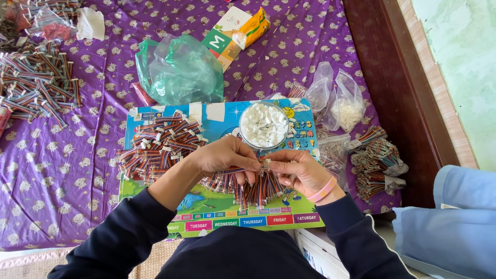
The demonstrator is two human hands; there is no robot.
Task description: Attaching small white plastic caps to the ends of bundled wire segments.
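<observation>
left hand (227, 155) pinching a striped ribbon cable (238, 169) | right hand (299, 168) gripping its white connector (266, 164) | both above colourful board (217, 204) | cable pile (155, 147) left | round dish of white connectors (264, 125) just behind

I see the board (217, 204) at frame centre on the bed (62, 175), bowl (263, 125) on its upper right, wire pile (155, 144) on its left, bags (338, 101) to the right.

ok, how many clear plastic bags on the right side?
3, maybe more hidden: two upright bags right of the bowl, one flat bag below them.
</observation>
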